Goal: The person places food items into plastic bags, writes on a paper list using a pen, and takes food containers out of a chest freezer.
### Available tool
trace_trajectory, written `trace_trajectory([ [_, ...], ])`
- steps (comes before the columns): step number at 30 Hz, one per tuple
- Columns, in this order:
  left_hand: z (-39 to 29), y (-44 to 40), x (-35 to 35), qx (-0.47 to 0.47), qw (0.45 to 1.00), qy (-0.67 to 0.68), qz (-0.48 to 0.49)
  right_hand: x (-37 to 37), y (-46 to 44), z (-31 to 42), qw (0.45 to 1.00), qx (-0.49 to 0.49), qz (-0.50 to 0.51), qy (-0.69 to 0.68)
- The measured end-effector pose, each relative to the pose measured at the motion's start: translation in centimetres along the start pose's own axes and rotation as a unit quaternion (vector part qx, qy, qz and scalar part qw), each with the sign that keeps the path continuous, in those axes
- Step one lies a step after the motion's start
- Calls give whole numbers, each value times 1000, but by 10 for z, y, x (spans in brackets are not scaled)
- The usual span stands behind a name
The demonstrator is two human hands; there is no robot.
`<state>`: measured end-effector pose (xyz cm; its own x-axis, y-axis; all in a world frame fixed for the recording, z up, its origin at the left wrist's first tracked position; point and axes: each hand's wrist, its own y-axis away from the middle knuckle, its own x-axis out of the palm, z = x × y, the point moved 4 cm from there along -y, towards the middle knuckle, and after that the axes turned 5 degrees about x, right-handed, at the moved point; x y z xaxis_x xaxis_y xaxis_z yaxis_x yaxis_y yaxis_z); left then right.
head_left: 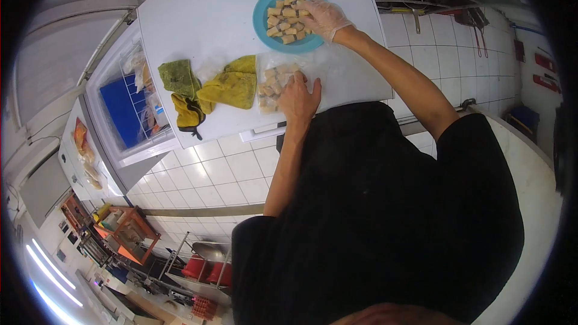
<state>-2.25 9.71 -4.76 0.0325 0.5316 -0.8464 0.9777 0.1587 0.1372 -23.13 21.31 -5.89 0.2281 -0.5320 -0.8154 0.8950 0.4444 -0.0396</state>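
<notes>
My right hand (pixel 327 17), in a clear plastic glove, reaches over a turquoise plate (pixel 260 28). Its fingers curl in on the pale, cut food pieces (pixel 286 19) heaped there; the fingertips are partly hidden among them. Nearer to me, my bare left hand (pixel 299 100) lies on a clear plastic bag (pixel 269 103) that holds similar pieces. Its thumb is spread away from the fingers. Beside the bag, to the left, are a yellow-green cloth (pixel 232 87) and a darker green cloth (pixel 179 78).
The white top (pixel 205 12) under the plate carries all of this. To the left, an open freezer compartment (pixel 123 111) shows a blue panel and bagged items. Metal racks with hanging utensils (pixel 415 21) are at the upper right. A shelf with red containers (pixel 208 271) stands lower left.
</notes>
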Motion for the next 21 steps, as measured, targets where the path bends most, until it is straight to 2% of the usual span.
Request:
trace_trajectory([
  [4, -10, -8, -6, 23, 1000, -2, -16, 2, 2, -6, 999, 39, -15, -31],
  [6, -14, -15, -7, 25, 999, 11, -35, 3, 3, -5, 999, 13, 24, -25],
  [10, -17, -29, -3, 45, 998, -2, -50, 9, -1, 13, 996, 35, 80, 30],
  [13, -13, -40, 2, 4, 998, -59, -1, 8, -5, 22, 996, 29, 72, 37],
  [16, -11, -41, -4, 8, 998, -55, -12, 11, -11, 11, 993, 70, 92, 11],
  [18, -16, -38, -8, 33, 999, -23, -14, 5, -10, 0, 985, 101, 53, -128],
  [21, -23, -32, -12, 76, 997, -33, 5, -3, -4, -6, 984, 112, 33, -136],
])
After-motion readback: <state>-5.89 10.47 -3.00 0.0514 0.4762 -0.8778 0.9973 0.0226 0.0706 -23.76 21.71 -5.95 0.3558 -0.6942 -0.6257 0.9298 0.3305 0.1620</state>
